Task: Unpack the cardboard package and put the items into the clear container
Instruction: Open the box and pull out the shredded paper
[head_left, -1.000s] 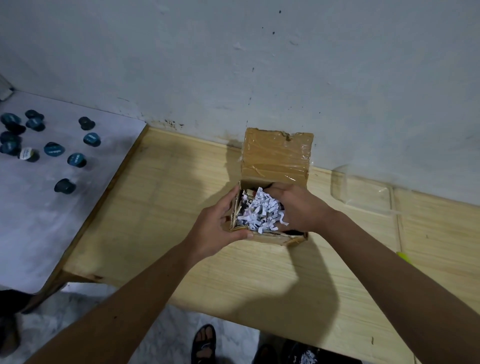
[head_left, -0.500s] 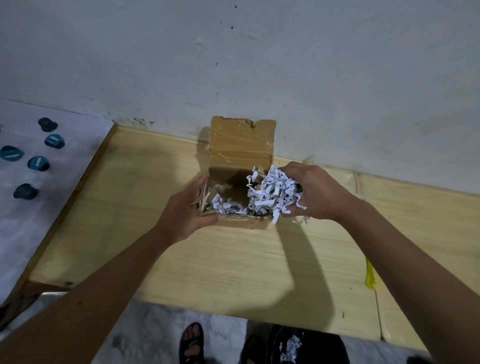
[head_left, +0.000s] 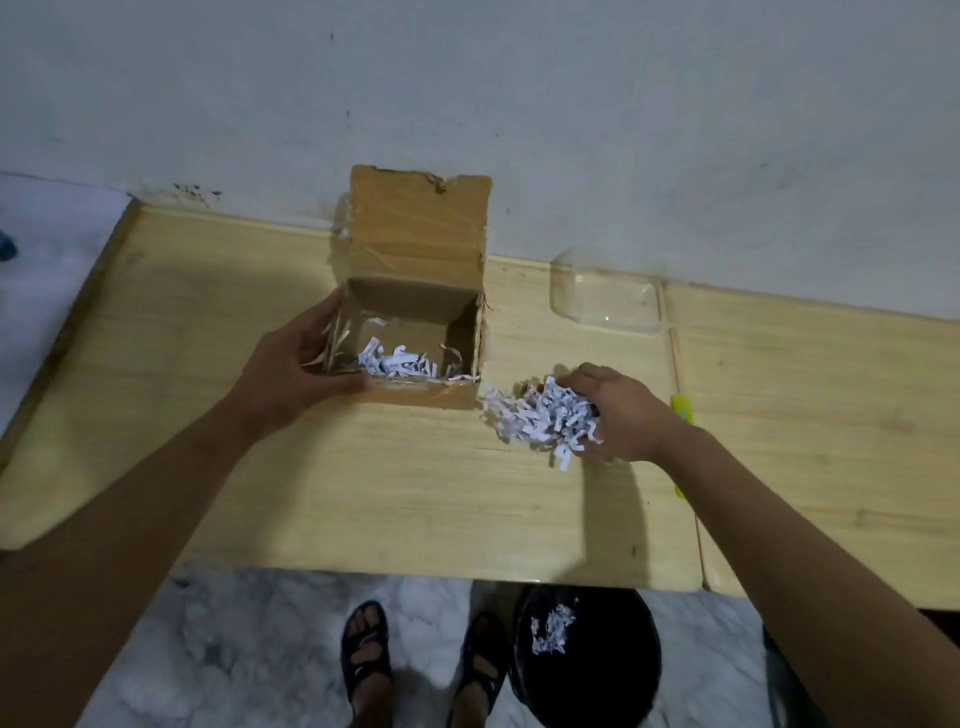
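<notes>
The open cardboard package (head_left: 415, 244) stands on the wooden table (head_left: 415, 493) against the wall, its taped lid flap raised. A few white paper shreds (head_left: 400, 361) lie at its bottom. My left hand (head_left: 296, 371) grips the package's left front corner. My right hand (head_left: 618, 415) is to the right of the package, just above the table, closed on a clump of shredded paper (head_left: 543, 418); something dark shows within the clump. The clear container (head_left: 605, 301) sits by the wall, beyond my right hand.
A black bin (head_left: 587, 660) with some shreds in it stands on the marble floor below the table edge, beside my sandalled feet (head_left: 366, 654). A yellow object (head_left: 681, 410) lies in the seam to a second table on the right. A white surface (head_left: 47, 249) adjoins on the left.
My right hand has lifted the clump of shredded paper out of the package and carried it right and down towards the table. The left hand keeps hold of the package. The camera has shifted right.
</notes>
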